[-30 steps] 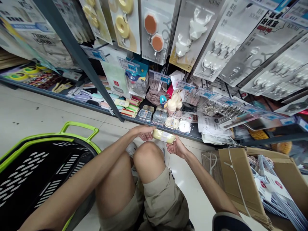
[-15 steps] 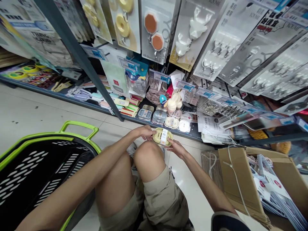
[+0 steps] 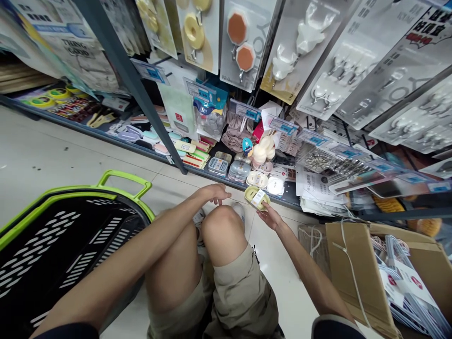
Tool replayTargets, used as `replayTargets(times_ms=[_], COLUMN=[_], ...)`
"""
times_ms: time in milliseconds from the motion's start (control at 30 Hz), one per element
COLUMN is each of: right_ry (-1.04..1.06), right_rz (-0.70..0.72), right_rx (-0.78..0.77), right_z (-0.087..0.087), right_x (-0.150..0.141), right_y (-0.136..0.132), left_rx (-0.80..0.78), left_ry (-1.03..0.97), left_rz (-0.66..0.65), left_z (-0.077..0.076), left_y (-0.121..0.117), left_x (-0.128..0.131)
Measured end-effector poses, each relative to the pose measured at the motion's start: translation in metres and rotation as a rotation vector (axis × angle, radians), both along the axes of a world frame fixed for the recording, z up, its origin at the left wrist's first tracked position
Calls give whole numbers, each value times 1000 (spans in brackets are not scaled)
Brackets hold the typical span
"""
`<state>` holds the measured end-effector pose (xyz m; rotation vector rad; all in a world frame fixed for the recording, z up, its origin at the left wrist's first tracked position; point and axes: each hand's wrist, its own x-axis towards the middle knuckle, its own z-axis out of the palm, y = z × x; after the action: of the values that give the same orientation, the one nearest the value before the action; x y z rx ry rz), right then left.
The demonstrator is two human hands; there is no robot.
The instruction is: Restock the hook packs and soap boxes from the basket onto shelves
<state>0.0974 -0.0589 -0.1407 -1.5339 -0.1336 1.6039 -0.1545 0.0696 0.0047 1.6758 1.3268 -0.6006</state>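
Observation:
A yellow-green soap dish point(image 3: 257, 197) with slots and a white label is gripped at its right end by my right hand point(image 3: 270, 216), just in front of the bottom shelf's edge. My left hand point(image 3: 216, 193) hovers over my knee, apart from the dish, holding nothing, its index finger stretched out and the other fingers loosely bent. On the shelf behind the held dish lie more soap dishes: a cream one point(image 3: 257, 179), a grey-blue one point(image 3: 239, 170) and a blue slotted one point(image 3: 218, 165). A round white packet point(image 3: 276, 185) lies beside the cream one.
On my left stands a black shopping basket point(image 3: 81, 221) with a lime-green rim and handle. An opened cardboard box point(image 3: 363, 273) of packaged goods stands at the right. Hook packs point(image 3: 236, 42) hang above the bottom shelf, and a dark upright post point(image 3: 141, 99) divides the shelving.
My left hand has let go of the soap dish and drawn away from it. My right hand has carried the dish closer to the shelf edge. The view has shifted slightly.

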Motion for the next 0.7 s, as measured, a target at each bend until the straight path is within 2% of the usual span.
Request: replayTargets(times_ms=[167, 367, 567, 700], right_ry=[-122, -353, -505, -543], right_rz=[-97, -196, -185, -136], right_rx=[-21, -24, 3, 22], right_z=[-17, -39, -56, -71], right_x=[24, 56, 72, 76], right_y=[29, 83, 132, 152], left_rx=[11, 20, 23, 52], left_ry=[25, 51, 75, 91], left_rz=[-42, -46, -37, -48], left_z=[5, 6, 2, 10], left_y=[0, -1, 1, -1], left_x=[1, -1, -6, -1])
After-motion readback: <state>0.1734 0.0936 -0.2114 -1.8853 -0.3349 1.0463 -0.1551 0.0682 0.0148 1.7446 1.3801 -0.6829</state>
